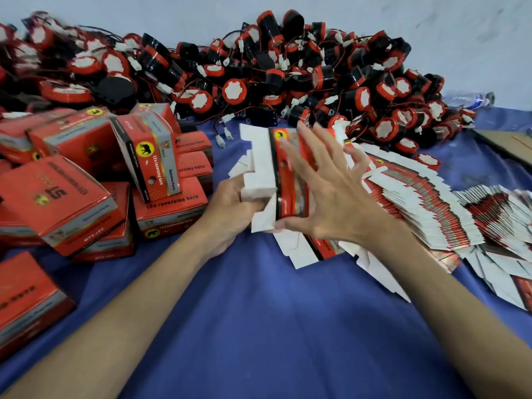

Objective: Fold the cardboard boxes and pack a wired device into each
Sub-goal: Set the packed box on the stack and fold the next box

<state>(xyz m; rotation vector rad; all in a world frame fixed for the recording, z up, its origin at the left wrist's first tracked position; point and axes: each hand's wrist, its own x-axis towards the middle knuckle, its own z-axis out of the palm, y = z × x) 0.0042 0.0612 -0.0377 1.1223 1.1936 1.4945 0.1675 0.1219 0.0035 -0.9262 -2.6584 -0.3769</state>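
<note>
- Through the head camera I watch one box (288, 180) being made. It is up off the blue cloth (259, 326), in the middle, between the two hands.
- The left hand (230, 208) holds the box by its white flaps (259, 165). Its fingers curl round the near edge.
- The right hand (331, 191) is spread wide with straight fingers over the red side of the box. It is blurry, so I cannot tell if it pushes or only touches.
- I think this box is only partly opened up. Its flaps stick out and are not tucked in. I see no device in it.
- On the left is a heap of closed red boxes (86, 180). I think those are done, but I cannot look inside them.
- On the right is a long row of flat boxes (431, 208), not folded yet.
- At the back is a big pile of wired devices (259, 70). They are round, black and red, with thin wires and white plugs.
- So I think a good bit is done, and much more is left: many flat boxes and many loose devices.
</note>
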